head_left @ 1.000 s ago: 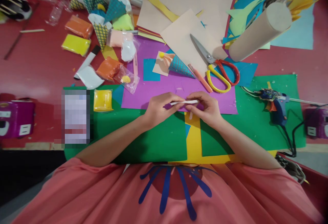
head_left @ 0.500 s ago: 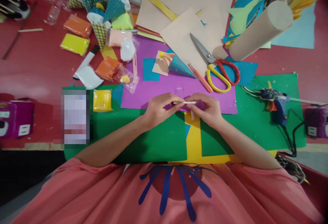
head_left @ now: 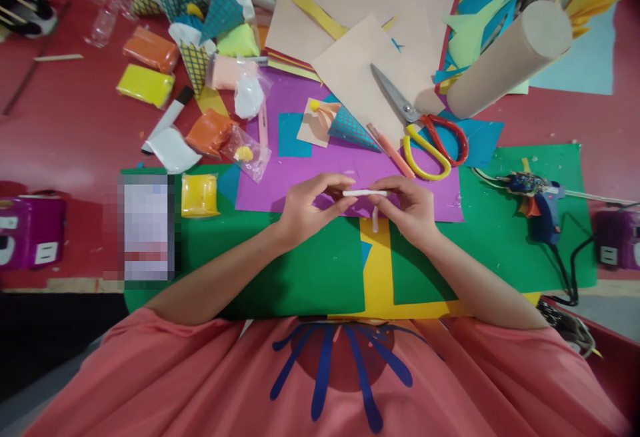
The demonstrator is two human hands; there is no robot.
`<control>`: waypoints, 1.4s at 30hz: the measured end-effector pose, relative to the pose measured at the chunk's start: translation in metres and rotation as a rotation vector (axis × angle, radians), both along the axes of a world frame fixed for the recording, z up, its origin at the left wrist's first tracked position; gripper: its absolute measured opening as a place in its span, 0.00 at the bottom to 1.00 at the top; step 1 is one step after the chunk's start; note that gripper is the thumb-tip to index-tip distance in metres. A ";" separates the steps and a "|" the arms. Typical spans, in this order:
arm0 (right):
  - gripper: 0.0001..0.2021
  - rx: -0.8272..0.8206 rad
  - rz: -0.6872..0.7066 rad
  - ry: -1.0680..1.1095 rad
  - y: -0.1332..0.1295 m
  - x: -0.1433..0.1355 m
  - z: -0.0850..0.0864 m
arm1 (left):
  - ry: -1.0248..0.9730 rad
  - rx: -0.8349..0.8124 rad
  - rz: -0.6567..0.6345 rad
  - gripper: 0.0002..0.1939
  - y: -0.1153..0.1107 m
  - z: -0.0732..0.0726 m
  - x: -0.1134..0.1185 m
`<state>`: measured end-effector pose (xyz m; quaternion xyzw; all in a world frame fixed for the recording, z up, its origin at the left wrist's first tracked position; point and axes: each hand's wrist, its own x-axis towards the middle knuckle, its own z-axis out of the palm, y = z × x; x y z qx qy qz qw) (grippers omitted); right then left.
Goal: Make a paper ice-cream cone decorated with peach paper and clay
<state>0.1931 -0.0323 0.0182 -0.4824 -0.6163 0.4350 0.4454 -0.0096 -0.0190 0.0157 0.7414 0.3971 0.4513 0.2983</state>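
A thin white strip (head_left: 361,192), which looks like rolled soft clay, lies level between my two hands above the purple sheet (head_left: 320,180). My right hand (head_left: 411,207) pinches its right end between thumb and fingers. Around the left end, the thumb and forefinger of my left hand (head_left: 309,205) are parted, with a small gap showing above the strip. Just below my right fingertips is a second short white piece (head_left: 375,220), upright in view; whether it touches the hand, I cannot tell.
Scissors (head_left: 410,114), an orange-pink pen-like tool (head_left: 393,152) and a blue paper cone (head_left: 353,129) lie beyond my hands. A glue gun (head_left: 543,207) rests at right. Bagged clay (head_left: 200,196) and a blurred screen (head_left: 149,227) are at left. A large paper tube (head_left: 505,64) leans at upper right.
My left finger and thumb have parted and more of the white strip shows. The strip has risen slightly in view. My right hand has shifted only a little.
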 end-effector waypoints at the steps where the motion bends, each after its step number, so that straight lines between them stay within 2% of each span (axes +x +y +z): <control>1: 0.11 -0.005 -0.014 0.002 0.000 0.000 -0.001 | -0.012 -0.008 0.001 0.11 0.000 0.000 0.000; 5: 0.15 -0.035 -0.008 0.076 0.001 0.000 -0.003 | -0.061 0.002 -0.006 0.05 0.001 0.001 -0.002; 7: 0.18 -0.096 0.017 0.135 0.002 -0.001 -0.003 | -0.116 -0.059 -0.020 0.05 0.002 -0.002 -0.002; 8: 0.18 -0.140 0.014 0.173 0.003 -0.002 -0.003 | -0.162 -0.102 -0.036 0.08 0.002 -0.004 -0.002; 11: 0.15 -0.275 -0.049 0.375 0.008 -0.001 -0.002 | -0.329 -0.244 -0.069 0.28 0.007 -0.012 -0.001; 12: 0.15 -0.314 -0.072 0.464 0.011 0.000 -0.002 | -0.370 -0.296 -0.061 0.32 0.009 -0.014 -0.001; 15: 0.14 -0.425 -0.110 0.668 0.020 0.004 -0.001 | -0.447 -0.509 -0.008 0.28 0.019 -0.019 -0.002; 18: 0.12 -0.501 -0.114 0.762 0.025 0.007 -0.002 | -0.541 -0.728 0.042 0.22 0.030 -0.022 -0.006; 20: 0.11 -0.539 -0.115 0.800 0.027 0.007 -0.002 | -0.594 -0.810 0.078 0.22 0.037 -0.024 -0.009; 22: 0.11 -0.571 -0.110 0.819 0.028 0.007 -0.003 | -0.634 -0.812 0.111 0.24 0.043 -0.027 -0.011; 26: 0.12 -0.644 -0.121 0.867 0.031 0.007 -0.002 | -0.626 -0.680 0.183 0.30 0.060 -0.030 -0.006; 30: 0.15 -0.675 -0.082 0.862 0.034 0.007 -0.002 | -0.603 -0.609 0.146 0.29 0.087 -0.024 0.006; 32: 0.16 -0.673 -0.060 0.839 0.034 0.007 -0.002 | -0.520 -0.571 0.163 0.28 0.101 -0.020 0.011; 35: 0.18 -0.655 -0.052 0.808 0.034 0.007 -0.002 | -0.343 -0.509 0.112 0.28 0.115 -0.016 0.015; 39: 0.15 -0.605 -0.061 0.798 0.031 0.005 -0.001 | -0.302 -0.443 0.084 0.28 0.119 -0.017 0.014; 42: 0.12 -0.570 -0.053 0.804 0.029 0.004 -0.001 | -0.331 -0.485 0.033 0.32 0.112 -0.016 0.012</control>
